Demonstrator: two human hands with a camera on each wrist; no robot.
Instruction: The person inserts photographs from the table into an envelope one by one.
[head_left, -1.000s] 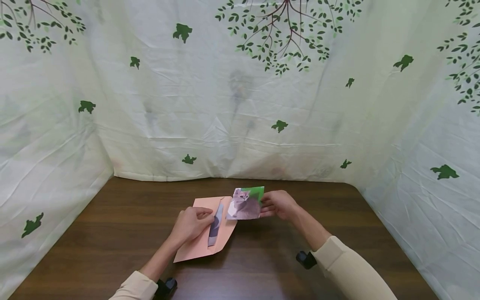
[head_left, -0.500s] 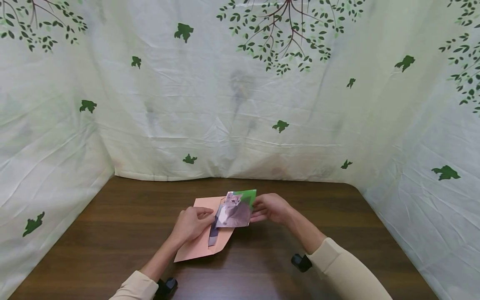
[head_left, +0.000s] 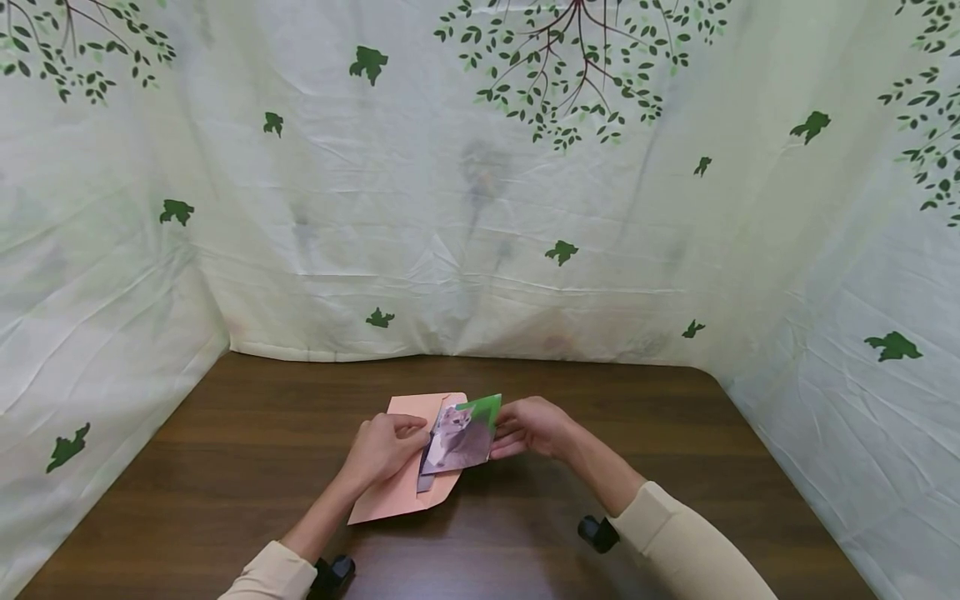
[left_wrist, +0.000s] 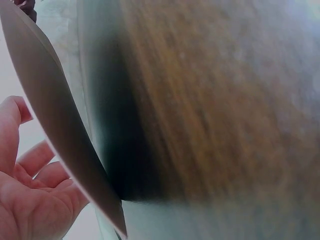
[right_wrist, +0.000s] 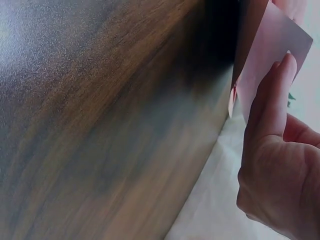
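Note:
A peach paper envelope [head_left: 397, 493] is tilted above the dark table, with a greyish-purple strip [head_left: 426, 482] showing in its long opening. My left hand [head_left: 384, 450] pinches the envelope at the edge of that opening. In the left wrist view the envelope [left_wrist: 55, 110] is nearly edge-on, with my curled fingers [left_wrist: 47, 172] beside it. A cat photo card [head_left: 459, 437] with a green corner overlaps the envelope's right part, its left edge at the opening. My right hand [head_left: 534, 429] pinches the card by its right edge; the card's plain back [right_wrist: 272, 45] shows in the right wrist view.
The brown wooden table [head_left: 675, 467] spreads beneath both hands. A white cloth [head_left: 480, 208] printed with leaves and branches hangs behind it and along both sides. Black wrist cameras, one by the left cuff [head_left: 333, 575] and one by the right cuff [head_left: 597, 533], sit below the hands.
My right hand has brought the cat photo card left and down over the envelope's opening, tilting it slightly. The left hand and the envelope have stayed in place.

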